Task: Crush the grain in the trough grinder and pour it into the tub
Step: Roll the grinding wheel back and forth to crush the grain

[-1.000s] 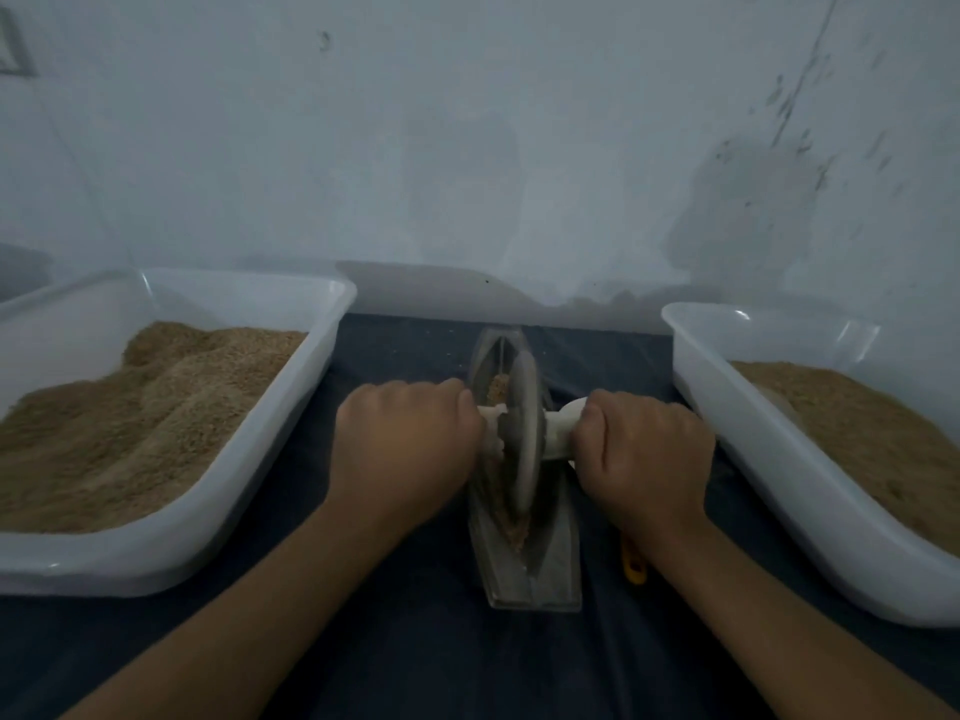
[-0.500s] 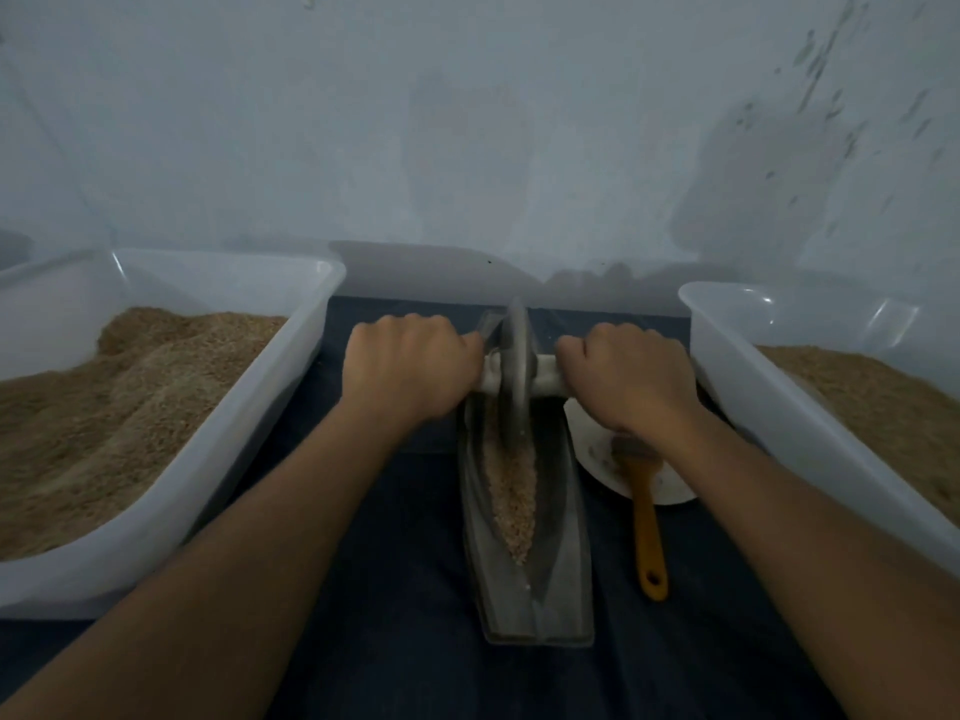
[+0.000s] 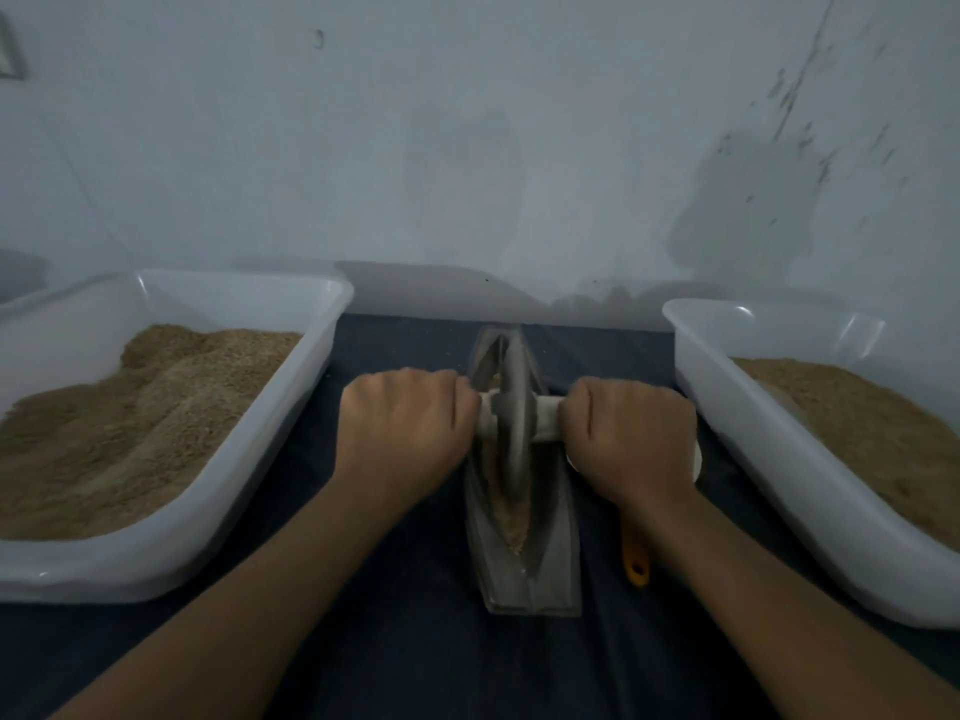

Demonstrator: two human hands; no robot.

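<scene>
A grey boat-shaped trough grinder (image 3: 550,558) lies lengthwise on the dark cloth between my arms. Its metal wheel (image 3: 513,407) stands upright in the groove around the trough's middle, on a pale axle handle (image 3: 545,419). My left hand (image 3: 405,433) grips the axle's left end and my right hand (image 3: 631,439) grips its right end. Brown crushed grain (image 3: 511,517) lies in the groove in front of the wheel. A white tub (image 3: 249,491) of grain stands at the left, another white tub (image 3: 789,459) of grain at the right.
An orange-handled tool (image 3: 635,561) lies right of the trough, mostly hidden under my right wrist, with the edge of a white dish (image 3: 696,459) beside it. The pale wall rises just behind the dark cloth (image 3: 415,641).
The wheel went from the trough's middle to its far end, then came back toward me to the middle. Both hands kept their grip on the axle.
</scene>
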